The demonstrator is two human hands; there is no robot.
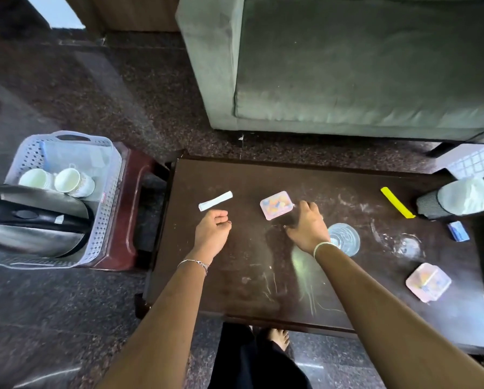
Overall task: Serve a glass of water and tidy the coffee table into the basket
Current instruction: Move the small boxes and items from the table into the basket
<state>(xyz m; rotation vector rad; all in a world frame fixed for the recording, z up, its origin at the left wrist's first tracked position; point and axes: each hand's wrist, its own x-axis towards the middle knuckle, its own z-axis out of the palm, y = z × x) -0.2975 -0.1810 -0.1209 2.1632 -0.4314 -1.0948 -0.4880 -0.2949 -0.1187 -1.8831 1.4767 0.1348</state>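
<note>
On the dark coffee table point(235, 290) a glass of water point(344, 238) stands just right of my right hand point(308, 224). That hand is spread, fingertips touching the near edge of a small pink box point(275, 204) of coloured pieces. My left hand point(212, 230) hovers loosely curled and empty, just below a white sachet point(215, 201). A second pink box point(428, 281), an empty glass point(409, 244), a yellow strip point(397, 202) and a small blue packet point(458, 231) lie to the right. The white basket point(106, 220) on the left holds a steel kettle point(30, 217) and two cups point(66, 179).
The basket rests on a dark red stool point(128, 220) beside the table's left end. A grey sofa point(347, 66) stands behind the table. A dark tissue holder point(457, 200) with white tissue sits at the table's right end. My foot point(277, 336) shows under the near edge.
</note>
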